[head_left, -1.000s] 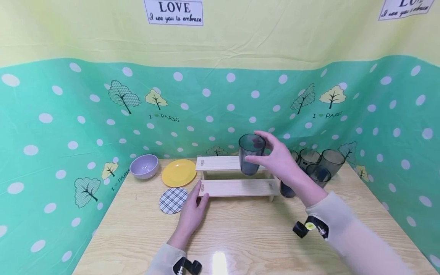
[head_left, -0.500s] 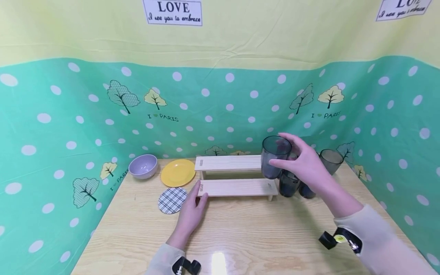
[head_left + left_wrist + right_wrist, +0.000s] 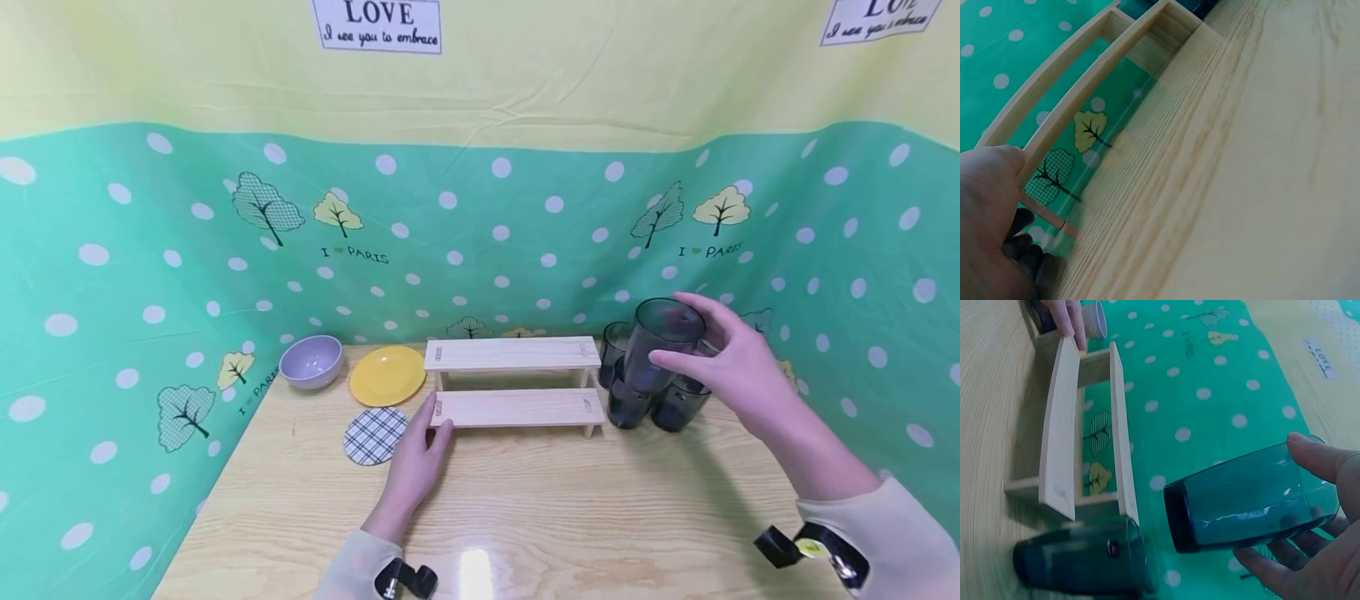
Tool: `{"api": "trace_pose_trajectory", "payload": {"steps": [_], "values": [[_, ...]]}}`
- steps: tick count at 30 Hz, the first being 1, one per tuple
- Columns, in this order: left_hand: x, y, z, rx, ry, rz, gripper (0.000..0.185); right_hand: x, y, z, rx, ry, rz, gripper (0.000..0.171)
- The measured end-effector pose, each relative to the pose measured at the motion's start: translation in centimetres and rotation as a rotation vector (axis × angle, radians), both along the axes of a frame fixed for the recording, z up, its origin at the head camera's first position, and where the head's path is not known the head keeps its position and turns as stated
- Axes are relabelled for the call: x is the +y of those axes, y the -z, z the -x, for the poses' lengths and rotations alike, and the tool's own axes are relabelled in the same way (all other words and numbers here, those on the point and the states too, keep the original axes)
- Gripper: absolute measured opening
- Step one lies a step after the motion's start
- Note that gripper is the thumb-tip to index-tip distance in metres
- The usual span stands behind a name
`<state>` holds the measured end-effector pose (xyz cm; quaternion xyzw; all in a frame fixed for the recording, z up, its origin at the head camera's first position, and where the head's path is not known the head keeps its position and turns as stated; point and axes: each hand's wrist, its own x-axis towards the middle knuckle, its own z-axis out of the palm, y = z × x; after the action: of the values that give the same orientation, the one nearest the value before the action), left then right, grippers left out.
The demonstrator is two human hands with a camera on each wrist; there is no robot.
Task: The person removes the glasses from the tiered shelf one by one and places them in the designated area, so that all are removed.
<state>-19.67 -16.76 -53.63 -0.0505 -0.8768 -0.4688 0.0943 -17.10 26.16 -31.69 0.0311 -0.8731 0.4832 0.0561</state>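
One dark cup (image 3: pixel 662 346), gripped in the right hand's fingers (image 3: pixel 678 360), has moved rightward off the wooden rack (image 3: pixel 516 381).

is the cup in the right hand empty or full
Empty. The dark see-through cup held upright by the right hand shows no liquid through its wall, and the right wrist view shows nothing inside it either.

Head view down over table, wrist views close, likely sharing wooden shelf (image 3: pixel 517 383)
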Motion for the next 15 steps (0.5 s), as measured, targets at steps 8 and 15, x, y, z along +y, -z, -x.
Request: {"api": "trace_pose_trajectory", "payload": {"steps": [8,15], "values": [[0.0,0.0,0.0,0.003,0.002,0.006,0.068,3.1,0.6,-1.1,-0.023,0.047,-0.051,0.098],[0.0,0.0,0.0,-0.003,-0.002,0.006,0.068,5.5,1.1,-1.9,-0.059,0.085,-0.06,0.097]]}}
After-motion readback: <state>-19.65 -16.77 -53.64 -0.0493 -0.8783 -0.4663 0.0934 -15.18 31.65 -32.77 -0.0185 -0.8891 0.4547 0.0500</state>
